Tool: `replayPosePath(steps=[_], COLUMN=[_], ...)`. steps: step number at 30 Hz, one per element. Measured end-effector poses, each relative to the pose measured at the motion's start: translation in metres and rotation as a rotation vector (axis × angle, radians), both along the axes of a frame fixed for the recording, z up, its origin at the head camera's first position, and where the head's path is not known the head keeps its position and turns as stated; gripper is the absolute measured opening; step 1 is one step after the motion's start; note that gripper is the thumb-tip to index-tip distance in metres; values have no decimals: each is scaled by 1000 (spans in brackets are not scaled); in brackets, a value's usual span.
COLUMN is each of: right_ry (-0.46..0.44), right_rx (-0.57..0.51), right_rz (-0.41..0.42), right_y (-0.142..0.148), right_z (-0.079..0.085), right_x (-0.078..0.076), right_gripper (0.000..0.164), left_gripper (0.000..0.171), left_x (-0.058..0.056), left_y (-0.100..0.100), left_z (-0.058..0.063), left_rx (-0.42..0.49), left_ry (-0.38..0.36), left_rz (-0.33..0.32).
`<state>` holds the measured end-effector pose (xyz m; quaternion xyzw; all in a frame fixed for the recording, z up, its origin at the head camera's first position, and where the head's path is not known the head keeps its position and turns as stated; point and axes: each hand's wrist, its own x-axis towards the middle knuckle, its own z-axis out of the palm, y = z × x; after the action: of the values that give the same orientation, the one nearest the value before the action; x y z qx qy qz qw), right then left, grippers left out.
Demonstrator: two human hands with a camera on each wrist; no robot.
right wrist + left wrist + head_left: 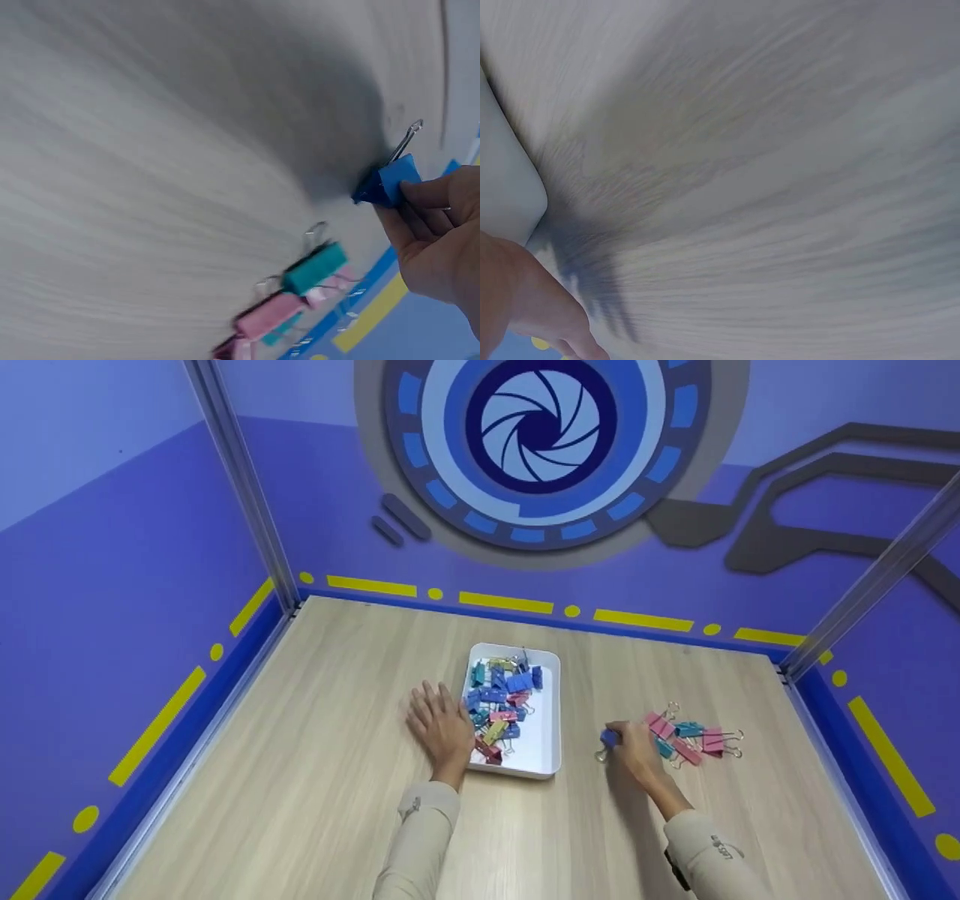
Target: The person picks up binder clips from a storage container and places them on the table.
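One blue metal binder clip with silver wire handles (397, 181) is pinched between the thumb and fingers of a person's right hand (636, 754), near a loose pile of pink and teal binder clips (661, 726) on a pale wood-grain table (337, 720). Fingers extended, the empty left hand (442, 729) is at the left side of a white rectangular tray (543, 735) holding multicoloured binder clips (519, 682).
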<state>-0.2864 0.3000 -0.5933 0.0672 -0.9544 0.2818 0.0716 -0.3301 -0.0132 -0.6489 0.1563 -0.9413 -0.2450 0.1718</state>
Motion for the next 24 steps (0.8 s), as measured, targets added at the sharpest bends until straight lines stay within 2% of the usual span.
replayPosePath(steps=[3,10,14,17,20,24], right_ry=[-14,-104,-170,-224,-200,-39], right_rx=[3,78,99,115,105,70], right_rz=[-21,-70,-52,-16,26,115], right_y=[10,23,22,15,2,-27], right_z=[-4,1,9,21,31,40], right_x=[-3,-14,-20,-21,-18,-17], right_gripper=[34,35,28,33,47,51], left_gripper=[58,58,59,59,58,57], left_x=[0,-3,-4,-4,-2,0], left_y=[0,-1,-2,-2,-1,0], left_z=[-1,1,4,6,5,3], left_rx=[-10,-19,-20,-29,-39,-24], left_ry=[-16,-11,-27,-42,-44,-24], left_rz=[7,6,4,6,11,12])
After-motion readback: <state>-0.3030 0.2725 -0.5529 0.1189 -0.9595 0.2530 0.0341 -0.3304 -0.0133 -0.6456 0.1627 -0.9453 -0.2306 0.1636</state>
